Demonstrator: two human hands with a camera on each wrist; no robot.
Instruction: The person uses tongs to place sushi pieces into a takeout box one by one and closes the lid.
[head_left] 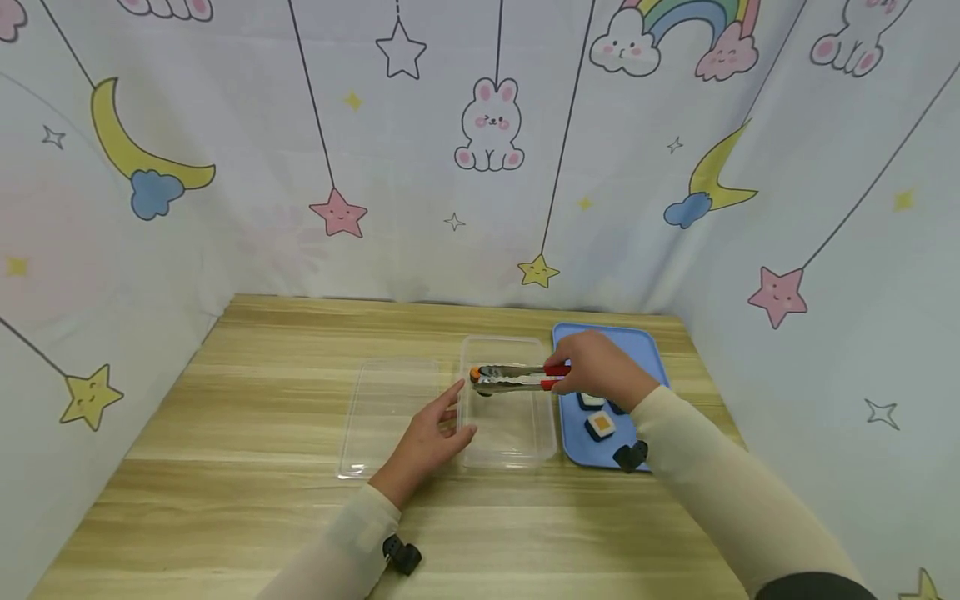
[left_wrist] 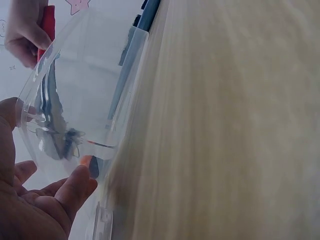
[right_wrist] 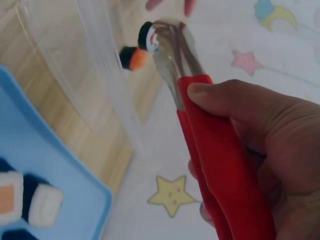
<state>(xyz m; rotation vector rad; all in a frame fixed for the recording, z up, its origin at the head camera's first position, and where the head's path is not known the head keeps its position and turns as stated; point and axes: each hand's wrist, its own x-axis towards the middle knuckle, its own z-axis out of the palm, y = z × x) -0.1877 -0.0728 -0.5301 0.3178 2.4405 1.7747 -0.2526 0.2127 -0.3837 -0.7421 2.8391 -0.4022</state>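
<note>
My right hand [head_left: 600, 367] grips the red handles of metal tongs [head_left: 517, 379], held over a clear plastic box [head_left: 510, 454]. Between the tong tips in the right wrist view is a sushi piece [right_wrist: 146, 37] with a dark wrap and white filling. An orange-topped sushi piece [right_wrist: 134, 58] lies in the box, close to the tips. My left hand [head_left: 429, 442] is at the box's left wall, fingers spread and loosely bent; the left wrist view has its fingertips [left_wrist: 77, 182] by the wall.
A blue tray [head_left: 581, 450] stands right of the box with several sushi pieces [head_left: 600, 426], partly hidden by my right arm. Left of the box lies a clear lid [head_left: 390, 400] on the wooden table [head_left: 247, 425]. A patterned curtain [head_left: 420, 258] encloses the table.
</note>
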